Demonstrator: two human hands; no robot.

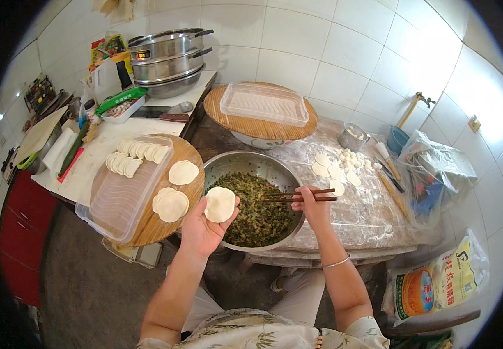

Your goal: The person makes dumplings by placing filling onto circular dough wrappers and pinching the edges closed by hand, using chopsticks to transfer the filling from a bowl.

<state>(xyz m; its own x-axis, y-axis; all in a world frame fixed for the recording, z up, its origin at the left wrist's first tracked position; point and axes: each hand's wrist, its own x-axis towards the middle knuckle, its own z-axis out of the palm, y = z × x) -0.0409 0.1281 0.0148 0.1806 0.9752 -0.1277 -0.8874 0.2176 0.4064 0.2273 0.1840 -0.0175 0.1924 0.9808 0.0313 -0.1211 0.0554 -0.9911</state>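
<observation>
My left hand (201,234) is palm up with a round, flat dumpling wrapper (220,205) resting on the palm and fingers. In my right hand (311,210) is a pair of dark chopsticks (322,195), their tips touching the chopped green and brown filling (252,224). That filling lies in a wide steel bowl (279,172) in front of me. Left of the bowl, more wrappers (170,205) lie on a round wooden board (191,174). A clear plastic tray (114,212) overlaps the board and carries rows of folded dumplings (137,152) at its far end.
On the floured table (344,227) at right are dough pieces (353,157), rolled wrappers (328,167) and a rolling pin (395,198). Another clear tray (265,103) sits on a round woven lid behind the bowl. Stacked steamers (167,58) and a knife (161,114) occupy the left counter.
</observation>
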